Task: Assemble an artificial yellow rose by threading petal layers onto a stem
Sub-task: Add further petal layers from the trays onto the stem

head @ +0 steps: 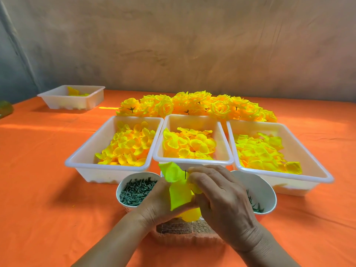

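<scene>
Near the middle of the orange cloth (48, 189), the left hand (154, 203) cups the yellow petal layers (178, 193) from below, its fingers hidden behind them. The right hand (221, 195) pinches the petals from the right, beside the thin dark stem (185, 174) that pokes up through them. The hands are between two white cups, the left cup (125, 180) and the right cup (264, 191), both holding green parts, with a row of three petal-filled white trays (192, 162) just beyond and a heap of finished roses (192, 103) farther back.
</scene>
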The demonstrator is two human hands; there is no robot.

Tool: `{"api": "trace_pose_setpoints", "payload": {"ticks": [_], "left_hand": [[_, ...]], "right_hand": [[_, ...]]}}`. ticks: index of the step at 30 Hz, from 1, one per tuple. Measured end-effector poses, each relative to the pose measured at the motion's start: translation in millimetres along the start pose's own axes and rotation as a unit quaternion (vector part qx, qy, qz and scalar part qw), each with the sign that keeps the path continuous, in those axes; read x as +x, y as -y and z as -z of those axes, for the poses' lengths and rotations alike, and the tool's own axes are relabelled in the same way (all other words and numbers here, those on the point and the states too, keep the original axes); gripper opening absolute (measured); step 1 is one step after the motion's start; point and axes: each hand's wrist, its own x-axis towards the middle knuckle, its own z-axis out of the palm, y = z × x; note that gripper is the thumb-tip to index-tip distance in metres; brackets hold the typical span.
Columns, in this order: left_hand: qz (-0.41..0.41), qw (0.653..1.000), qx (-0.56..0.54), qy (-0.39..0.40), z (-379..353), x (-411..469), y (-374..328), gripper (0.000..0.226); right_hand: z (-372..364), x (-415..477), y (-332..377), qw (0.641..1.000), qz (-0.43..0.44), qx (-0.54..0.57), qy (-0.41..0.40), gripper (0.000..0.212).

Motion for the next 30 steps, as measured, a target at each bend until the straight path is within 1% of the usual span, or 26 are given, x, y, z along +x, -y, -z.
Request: {"api": "trace_pose_setpoints", "payload": {"ticks": [1, 2, 3, 4, 6, 8, 9, 11, 12, 13, 14, 16, 18, 19, 21, 23, 27, 30], "left_hand": [[-0.002, 1.000, -0.001, 0.001, 2.6, 0.3, 1.6, 0.023], [-0.003, 1.000, -0.024, 0.007, 5.0, -0.6, 3.9, 0.016], [0.015, 0.999, -0.042, 0.016, 8.0, 0.1, 1.3, 0.010], [0.025, 0.998, -0.053, 0.019, 10.3, 0.4, 0.9, 0.011], [0.031, 0.999, -0.019, 0.026, 14.9, -1.7, 0.2, 0.020], [0.068, 0.997, -0.021, 0.036, 21.0, -6.2, 3.2, 0.032], [0.086, 0.996, -0.006, 0.035, 25.8, -9.3, 6.2, 0.039], [0.100, 0.993, 0.058, 0.031, 37.9, -16.2, 12.8, 0.060], [0.110, 0.991, 0.073, 0.035, 44.8, -19.3, 14.9, 0.068], [0.133, 0.988, 0.065, 0.039, 51.0, -21.8, 15.4, 0.074], [0.155, 0.987, 0.031, 0.034, 56.1, -23.8, 15.7, 0.074], [0.184, 0.980, -0.073, -0.002, 63.9, -23.3, 15.8, 0.066], [0.201, 0.965, -0.158, -0.055, 69.0, -18.3, 17.0, 0.055], [0.215, 0.955, -0.193, -0.070, 70.7, -15.6, 16.1, 0.050], [0.239, 0.938, -0.240, -0.069, 71.1, -11.6, 9.9, 0.038], [0.254, 0.933, -0.247, -0.066, 68.8, -10.8, 3.6, 0.033], [0.279, 0.934, -0.217, -0.060, 63.0, -13.4, -9.5, 0.040], [0.276, 0.941, -0.187, -0.051, 60.0, -13.4, -15.5, 0.041]], "right_hand": [[0.2, -1.0, -1.1, 1.000, -0.014, 0.013, 0.008, 0.022], [-1.2, -4.2, -1.5, 0.999, -0.024, 0.017, 0.017, 0.022], [-1.4, -5.3, -0.8, 0.999, -0.030, 0.019, 0.021, 0.022], [-2.0, -6.5, -0.8, 0.999, -0.034, 0.023, 0.022, 0.021], [-2.4, -9.4, -0.3, 0.999, -0.035, 0.026, 0.023, 0.018], [-2.6, -13.2, -1.1, 0.999, -0.037, 0.021, 0.027, 0.015], [-3.1, -15.8, -1.9, 0.999, -0.041, 0.016, 0.029, 0.018], [-4.2, -20.0, -2.3, 0.998, -0.050, 0.012, 0.039, 0.032], [-4.8, -21.4, -2.6, 0.997, -0.057, 0.014, 0.041, 0.037], [-5.3, -22.4, -2.5, 0.997, -0.067, 0.019, 0.038, 0.041], [-5.6, -22.9, -2.6, 0.996, -0.079, 0.024, 0.032, 0.040], [-5.0, -23.0, -2.3, 0.993, -0.114, 0.032, 0.022, 0.036], [-4.3, -24.0, -2.5, 0.988, -0.146, 0.034, 0.025, 0.040], [-4.0, -24.6, -2.7, 0.986, -0.160, 0.037, 0.027, 0.042], [-3.2, -25.4, -3.6, 0.983, -0.178, 0.040, 0.027, 0.045], [-2.0, -25.6, -3.9, 0.982, -0.183, 0.035, 0.029, 0.047], [2.0, -27.5, -4.2, 0.981, -0.182, 0.052, 0.036, 0.047], [4.3, -28.1, -4.3, 0.983, -0.171, 0.056, 0.046, 0.048]]}}
